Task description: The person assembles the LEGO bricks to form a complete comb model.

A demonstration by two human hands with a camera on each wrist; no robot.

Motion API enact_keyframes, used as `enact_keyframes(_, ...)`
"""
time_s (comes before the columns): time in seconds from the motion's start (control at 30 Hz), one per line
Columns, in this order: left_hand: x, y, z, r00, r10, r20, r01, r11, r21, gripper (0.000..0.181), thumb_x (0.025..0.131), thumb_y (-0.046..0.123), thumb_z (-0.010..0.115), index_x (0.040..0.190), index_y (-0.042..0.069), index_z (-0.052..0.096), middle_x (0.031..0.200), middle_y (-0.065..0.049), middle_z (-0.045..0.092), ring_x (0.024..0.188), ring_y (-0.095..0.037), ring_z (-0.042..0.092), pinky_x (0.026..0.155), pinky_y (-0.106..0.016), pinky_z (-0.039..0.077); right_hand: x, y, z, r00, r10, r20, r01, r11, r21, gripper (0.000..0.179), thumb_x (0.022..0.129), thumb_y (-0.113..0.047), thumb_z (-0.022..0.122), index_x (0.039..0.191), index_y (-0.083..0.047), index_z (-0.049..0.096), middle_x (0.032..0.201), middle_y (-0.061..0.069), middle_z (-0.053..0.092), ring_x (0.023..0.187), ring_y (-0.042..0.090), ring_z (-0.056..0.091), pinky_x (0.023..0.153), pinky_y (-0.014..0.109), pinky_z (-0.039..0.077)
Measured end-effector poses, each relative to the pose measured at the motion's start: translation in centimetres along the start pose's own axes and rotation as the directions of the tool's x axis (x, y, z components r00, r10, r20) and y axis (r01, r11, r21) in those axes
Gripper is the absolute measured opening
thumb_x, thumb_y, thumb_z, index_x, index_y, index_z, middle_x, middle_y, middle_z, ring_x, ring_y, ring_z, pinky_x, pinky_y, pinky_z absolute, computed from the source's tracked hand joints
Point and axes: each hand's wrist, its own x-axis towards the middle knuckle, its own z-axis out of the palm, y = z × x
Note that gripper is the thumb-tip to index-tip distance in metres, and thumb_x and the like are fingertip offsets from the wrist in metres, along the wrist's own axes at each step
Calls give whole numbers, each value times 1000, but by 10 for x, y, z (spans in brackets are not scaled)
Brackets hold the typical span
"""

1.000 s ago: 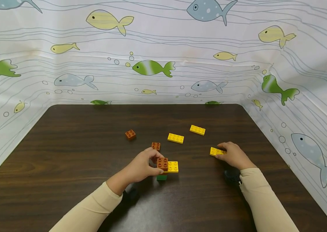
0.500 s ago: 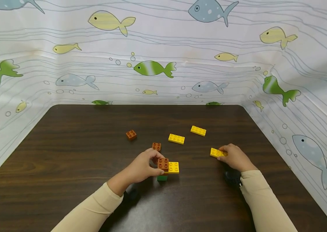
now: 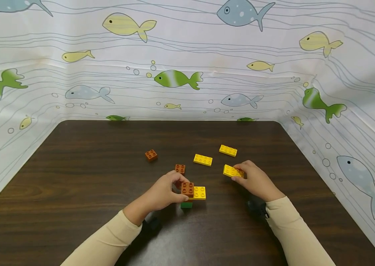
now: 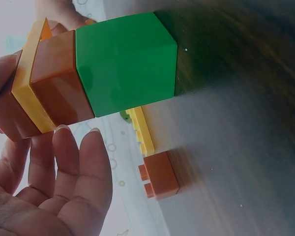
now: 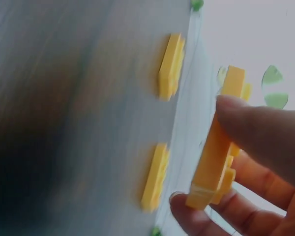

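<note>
My left hand [image 3: 165, 190] holds a small stack of toy building bricks between thumb and fingers. From the bottom up it has a green brick [image 4: 125, 64], a brown brick [image 4: 61, 81], a flat yellow brick [image 3: 199, 193] jutting out to the right, and a brown brick [image 3: 187, 189] on top. The stack stands upright on the table. Right of it, my right hand [image 3: 257, 181] pinches another flat yellow brick [image 5: 219, 142] by its long sides, raised off the table with its studs up.
Behind the stack lies a loose brown brick [image 3: 180, 169], and a second brown brick [image 3: 151, 155] sits farther back to the left. Two flat yellow bricks, one nearer [image 3: 203, 160] and one farther [image 3: 228, 150], lie toward the back. A fish-print curtain [image 3: 187, 55] borders the dark table [image 3: 91, 159].
My right hand has picked up the flat yellow brick from the table and carried it left, toward the stack. The left hand keeps its hold on the stack in the same place.
</note>
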Motion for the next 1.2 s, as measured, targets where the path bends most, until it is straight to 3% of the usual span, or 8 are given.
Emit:
enact_keyframes(0.33,0,0,0,1000,-9,-6,9,1000,1,32,80,9,77,109,6,63,96,-2,51,86,-20,49,67,-28,45,-4,-44,4,990,-142,-21,143,988,63,39,88,-23,71,121,-4,64,112,6,57,90,18,54,83,38,50)
enact_keyframes(0.57,1,1,0,1000,-24,-7,24,1000,-14,31,80,9,77,108,6,63,97,-2,52,88,-22,50,68,-28,47,-10,-64,2,968,-252,-15,251,951,179,38,87,-24,72,120,-7,64,110,0,55,90,14,51,77,33,50)
enact_keyframes(0.73,1,1,0,1000,-24,-7,24,1000,-14,31,80,8,77,107,5,63,99,-3,53,89,-23,51,70,-28,47,-13,-72,3,957,-291,-10,286,933,220,37,87,-24,73,120,-10,64,108,-4,54,87,13,49,70,27,47)
enact_keyframes(0.97,1,-1,-1,1000,-11,-3,11,1000,-14,30,81,8,77,107,4,63,99,-3,52,90,-21,51,72,-28,48,-16,-83,8,942,-335,10,316,898,306,35,87,-19,72,119,-10,64,105,-2,52,86,13,50,69,27,53)
enact_keyframes(1.2,1,-2,-1,1000,-6,1,6,1000,-11,30,80,9,77,106,4,62,98,-2,52,91,-22,52,75,-30,47,-16,-91,11,930,-368,-2,350,885,307,34,86,-19,73,118,-9,65,103,-2,52,85,12,49,68,30,52)
